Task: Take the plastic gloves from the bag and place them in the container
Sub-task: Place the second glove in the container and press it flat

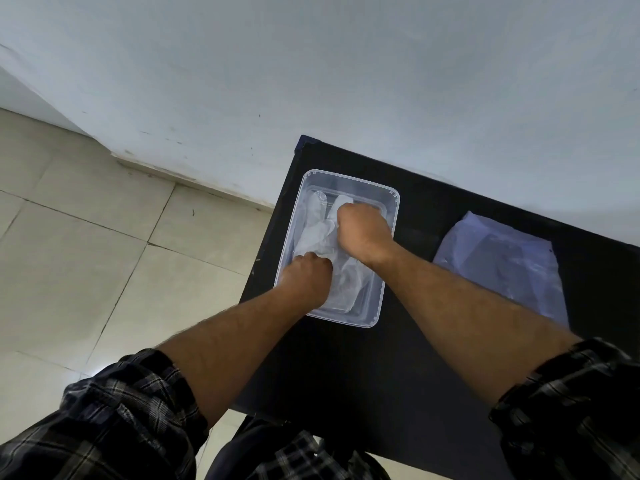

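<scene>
Item one, our landmark: a clear rectangular plastic container, lidless, standing on a black flat-topped table near the table's far left corner.

Item two: the thin translucent white plastic gloves, lying crumpled inside the container, covering most of its floor from the far end to the near end. We cannot count how many there are.

Item three: our left hand, reaching into the container at its near left corner. The fingers are curled downward and pressed into the gloves; whether they pinch the plastic or only push on it, we cannot tell, since the fingertips are hidden under the knuckles.

Item four: our right hand, over the container's far right part, balled into a fist with the knuckles up. White glove material shows just beyond the fist and beneath it, touching it; the fingers appear clenched on that material, though the fingertips are out of sight.

Item five: a flat, pale bluish translucent plastic bag, lying on the table to the right of the container, apart from it.

Item six: dark plaid sleeves, rolled up on both forearms, nearer to us than the container.

Item seven: beige floor tiles, left of the container, below the table's edge.
</scene>
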